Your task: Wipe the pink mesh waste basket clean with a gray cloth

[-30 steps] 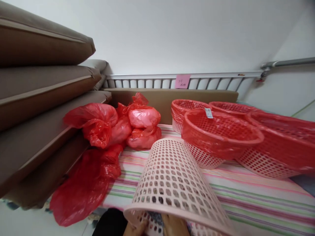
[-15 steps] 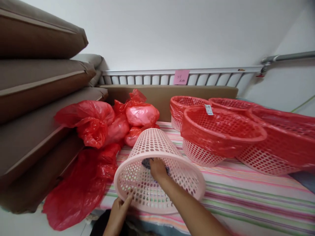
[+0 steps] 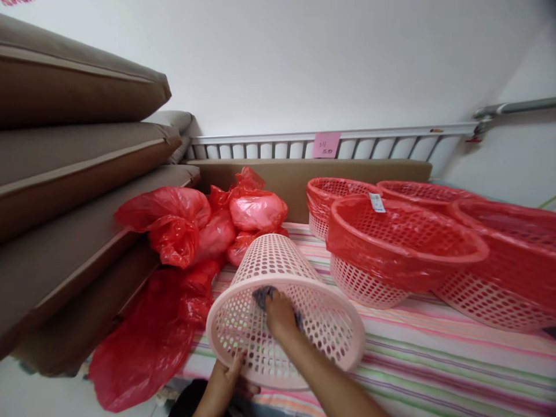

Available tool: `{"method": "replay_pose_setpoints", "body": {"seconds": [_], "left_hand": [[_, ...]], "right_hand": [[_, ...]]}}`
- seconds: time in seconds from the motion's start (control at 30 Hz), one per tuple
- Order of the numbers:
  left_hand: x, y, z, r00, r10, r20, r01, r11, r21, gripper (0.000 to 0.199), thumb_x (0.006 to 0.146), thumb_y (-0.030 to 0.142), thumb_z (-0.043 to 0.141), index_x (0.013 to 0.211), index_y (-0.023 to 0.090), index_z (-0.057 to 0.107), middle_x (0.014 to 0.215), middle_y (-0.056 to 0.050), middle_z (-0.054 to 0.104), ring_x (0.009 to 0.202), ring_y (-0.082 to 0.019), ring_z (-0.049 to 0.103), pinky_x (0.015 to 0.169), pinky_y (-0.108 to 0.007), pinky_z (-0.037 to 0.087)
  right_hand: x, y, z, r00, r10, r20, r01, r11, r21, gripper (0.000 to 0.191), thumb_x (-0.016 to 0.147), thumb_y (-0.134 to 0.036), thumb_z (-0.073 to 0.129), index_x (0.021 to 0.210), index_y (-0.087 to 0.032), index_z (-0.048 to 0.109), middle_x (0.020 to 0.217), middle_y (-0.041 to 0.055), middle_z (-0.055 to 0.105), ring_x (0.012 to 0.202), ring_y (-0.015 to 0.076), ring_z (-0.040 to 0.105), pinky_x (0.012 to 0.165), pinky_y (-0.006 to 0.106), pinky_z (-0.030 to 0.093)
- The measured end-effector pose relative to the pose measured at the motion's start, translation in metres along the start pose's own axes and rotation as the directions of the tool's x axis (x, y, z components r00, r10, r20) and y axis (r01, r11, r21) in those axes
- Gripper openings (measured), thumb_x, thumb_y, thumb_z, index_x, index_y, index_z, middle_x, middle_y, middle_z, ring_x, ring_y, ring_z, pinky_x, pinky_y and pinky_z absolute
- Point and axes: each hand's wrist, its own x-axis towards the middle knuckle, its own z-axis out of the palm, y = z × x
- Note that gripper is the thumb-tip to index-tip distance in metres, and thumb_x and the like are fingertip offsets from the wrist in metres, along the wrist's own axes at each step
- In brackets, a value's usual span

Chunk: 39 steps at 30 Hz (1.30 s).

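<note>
A pale pink perforated plastic basket [image 3: 278,260] lies on its side on the striped cloth, its mouth facing me. My left hand [image 3: 232,376] grips its rim at the lower left, thumb inside and fingers beneath. Reaching into the basket, my right hand [image 3: 280,313] is closed on a dark grey cloth [image 3: 262,296]. Part of the cloth shows on both sides of the hand, against the inner wall; the rest is hidden behind the fingers.
Several baskets lined with red plastic bags [image 3: 403,243] stand at the right. Knotted red bags [image 3: 256,209] and a loose red bag [image 3: 145,341] lie left of the basket. Brown cushions [image 3: 78,150] are stacked at far left. A pink note [image 3: 326,145] hangs on the white radiator [image 3: 260,150].
My right hand and the cloth have shifted slightly inside the basket. My left hand still holds the rim, with more fingers showing beneath it. The whole view has shifted a little.
</note>
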Motion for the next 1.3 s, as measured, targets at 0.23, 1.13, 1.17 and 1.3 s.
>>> {"method": "replay_pose_setpoints", "body": {"seconds": [0.23, 1.13, 1.17, 1.3], "left_hand": [[0.005, -0.007, -0.005, 0.999, 0.037, 0.032, -0.038, 0.999, 0.021, 0.069, 0.057, 0.076, 0.062, 0.092, 0.016, 0.058, 0.056, -0.007, 0.072, 0.052, -0.027, 0.070, 0.049, -0.034, 0.055], [-0.006, 0.005, -0.010, 0.979, 0.017, -0.201, -0.025, 0.999, -0.034, 0.066, 0.066, 0.055, 0.069, 0.115, 0.012, 0.062, 0.105, -0.016, 0.070, 0.064, -0.030, 0.071, 0.056, -0.044, 0.059], [-0.006, 0.002, -0.009, 0.981, 0.005, -0.192, -0.015, 0.999, -0.049, 0.067, 0.067, 0.055, 0.068, 0.116, 0.011, 0.061, 0.105, -0.016, 0.069, 0.059, -0.028, 0.070, 0.051, -0.043, 0.058], [-0.003, -0.005, -0.008, 0.973, 0.096, -0.209, -0.108, 0.993, -0.048, 0.067, 0.059, 0.057, 0.073, 0.107, 0.010, 0.064, 0.111, -0.016, 0.069, 0.087, -0.034, 0.070, 0.066, -0.042, 0.060]], "right_hand": [[-0.130, -0.001, 0.008, 0.953, -0.197, 0.231, 0.235, 0.960, -0.152, 0.032, 0.087, -0.017, 0.046, 0.113, -0.023, 0.065, 0.131, 0.0117, 0.055, 0.117, 0.0288, 0.050, 0.098, 0.043, 0.036], [0.002, -0.007, -0.010, 0.987, -0.013, 0.161, 0.042, 0.982, -0.184, 0.038, 0.085, -0.008, 0.036, 0.106, -0.012, 0.068, 0.110, 0.0178, 0.064, 0.104, 0.0314, 0.056, 0.091, 0.044, 0.039], [-0.018, -0.010, -0.011, 0.985, -0.017, 0.174, 0.050, 0.981, -0.186, 0.037, 0.084, -0.009, 0.037, 0.103, -0.013, 0.069, 0.107, 0.0174, 0.065, 0.101, 0.0312, 0.057, 0.088, 0.044, 0.040], [-0.109, -0.015, -0.004, 0.964, -0.142, 0.226, 0.180, 0.971, -0.159, 0.036, 0.084, -0.014, 0.044, 0.112, -0.021, 0.065, 0.121, 0.0130, 0.061, 0.107, 0.0298, 0.054, 0.093, 0.044, 0.039]]}}
